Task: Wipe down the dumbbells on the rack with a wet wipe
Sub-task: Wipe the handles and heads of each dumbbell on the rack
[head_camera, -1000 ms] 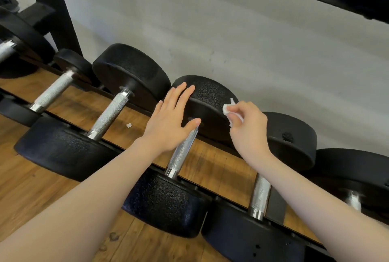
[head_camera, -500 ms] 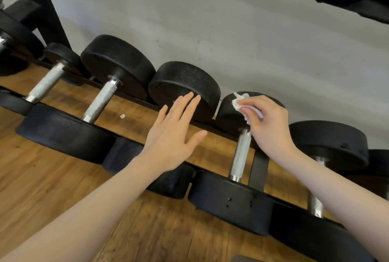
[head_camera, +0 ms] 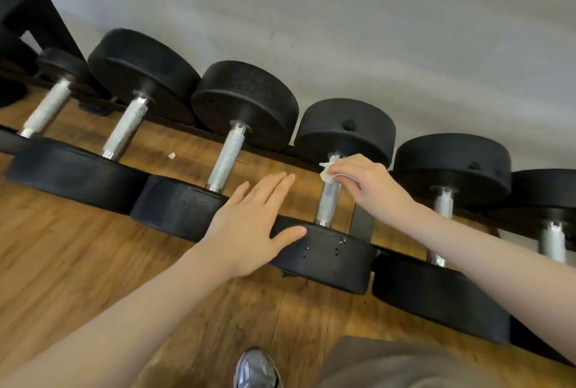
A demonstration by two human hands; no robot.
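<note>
Right hand (head_camera: 371, 183) pinches wet wipe (head_camera: 327, 169) on dumbbell handle (head_camera: 327, 200); left hand (head_camera: 249, 225) flat, fingers spread.

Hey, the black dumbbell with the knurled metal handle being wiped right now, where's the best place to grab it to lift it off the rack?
Grip the black dumbbell's knurled metal handle mid-bar, from above: it lies exposed between the heads, below the right hand pinching the white wet wipe.

Two bare forearms without sleeves, grey sneaker (head_camera: 257, 369) with glossy panels, brown-grey fabric garment (head_camera: 405, 366) over the leg
</note>
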